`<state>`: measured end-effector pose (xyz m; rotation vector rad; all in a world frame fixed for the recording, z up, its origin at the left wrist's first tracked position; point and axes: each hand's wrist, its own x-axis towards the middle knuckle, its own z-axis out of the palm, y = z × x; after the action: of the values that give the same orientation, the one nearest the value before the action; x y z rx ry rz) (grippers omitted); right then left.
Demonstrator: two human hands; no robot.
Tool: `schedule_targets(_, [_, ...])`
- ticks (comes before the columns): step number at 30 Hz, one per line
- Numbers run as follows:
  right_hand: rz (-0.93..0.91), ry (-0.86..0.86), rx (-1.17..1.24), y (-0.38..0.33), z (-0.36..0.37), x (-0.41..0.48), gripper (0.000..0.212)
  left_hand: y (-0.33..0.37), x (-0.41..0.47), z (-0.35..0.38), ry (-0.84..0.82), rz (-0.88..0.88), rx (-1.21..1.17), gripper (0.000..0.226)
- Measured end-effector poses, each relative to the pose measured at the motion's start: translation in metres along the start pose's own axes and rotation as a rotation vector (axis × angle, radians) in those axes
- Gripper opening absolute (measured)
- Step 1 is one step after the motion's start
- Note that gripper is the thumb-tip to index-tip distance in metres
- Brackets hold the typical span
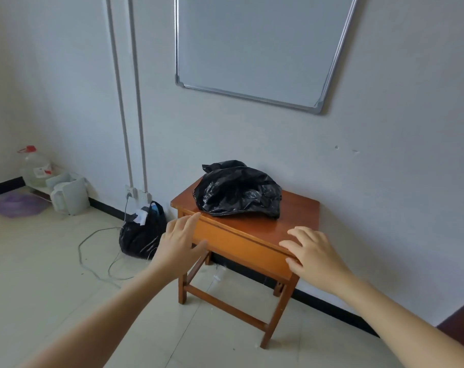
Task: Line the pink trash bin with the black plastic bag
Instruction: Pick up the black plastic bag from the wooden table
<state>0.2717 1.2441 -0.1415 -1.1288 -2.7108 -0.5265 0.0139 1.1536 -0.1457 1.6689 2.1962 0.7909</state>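
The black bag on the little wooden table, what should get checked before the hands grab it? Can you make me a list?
1. Black plastic bag within reach on the wooden table: ok, it lies crumpled on top.
2. Left hand free: ok, open and holding nothing, at the table's front left edge.
3. Right hand free: ok, open, fingers over the front right edge.
4. Nothing lying on the bag: ok, its top is bare.
5. Pink trash bin in sight: not ok, no pink bin shows anywhere in this view.
6. Right bag chosen: cannot tell; a second black bag, stuffed full, sits on the floor to the left of the table.
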Motion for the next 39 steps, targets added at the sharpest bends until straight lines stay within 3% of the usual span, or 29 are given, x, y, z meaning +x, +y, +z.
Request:
schedule_targets(3, [0.093,0.020,0.136,0.032,0.014,0.038,0.032,0.003,0.049,0.011,0.018,0.020,-0.001,0.060])
schedule_targets(10, [0.151,-0.039,0.328,0.088,0.060,0.137,0.039,0.004,0.152,0.019,0.089,-0.072,-0.064,0.060])
schedule_targets(19, [0.134,-0.209,0.527,0.075,0.149,0.213,0.037,-0.059,0.219,0.063,0.045,-0.345,-0.146,0.058])
schedule_targets(26, [0.287,-0.331,0.626,0.074,0.202,0.254,0.034,-0.092,0.305,0.092,0.004,-0.373,-0.256,0.057])
schedule_targets(32, [0.546,-0.206,0.656,0.097,0.220,0.298,0.035,-0.099,0.385,0.098,0.027,-0.256,-0.306,0.057])
schedule_targets(39, [1.033,-0.089,0.683,0.122,0.241,0.299,0.047,-0.096,0.408,0.124,-0.106,-0.081,-0.204,0.049])
